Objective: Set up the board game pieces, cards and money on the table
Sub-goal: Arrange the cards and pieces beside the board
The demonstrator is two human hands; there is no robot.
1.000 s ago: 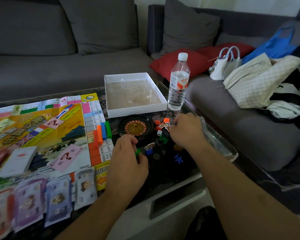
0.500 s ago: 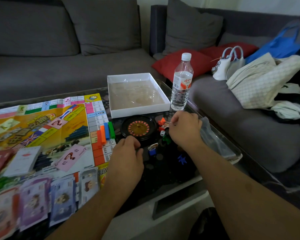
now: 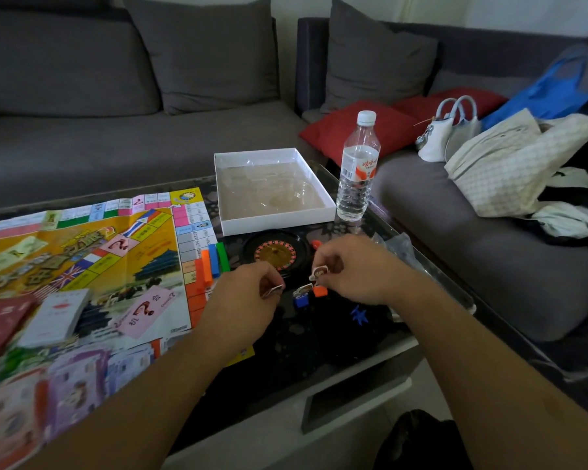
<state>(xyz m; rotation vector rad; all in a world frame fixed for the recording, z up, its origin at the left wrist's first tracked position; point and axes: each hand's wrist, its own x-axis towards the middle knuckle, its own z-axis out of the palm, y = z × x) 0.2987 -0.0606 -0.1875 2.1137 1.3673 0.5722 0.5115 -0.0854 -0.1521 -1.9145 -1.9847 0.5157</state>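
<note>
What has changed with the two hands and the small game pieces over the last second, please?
The right hand has lifted a small picture token from the scattered pieces, with an orange base below it. The left hand now pinches another picture token. The roulette wheel, board, white box and bottle stayed put.

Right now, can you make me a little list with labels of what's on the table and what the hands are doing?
left hand: pinches a small picture token
right hand: pinches another picture token over an orange base
finished pawn: picture token in a blue base, between the hands
roulette wheel: just behind the hands
game board: unfolded, on the left
colour bars: orange, blue, green, on the board's right edge
play money: near left, blurred
box tray: open, beside a water bottle
</note>
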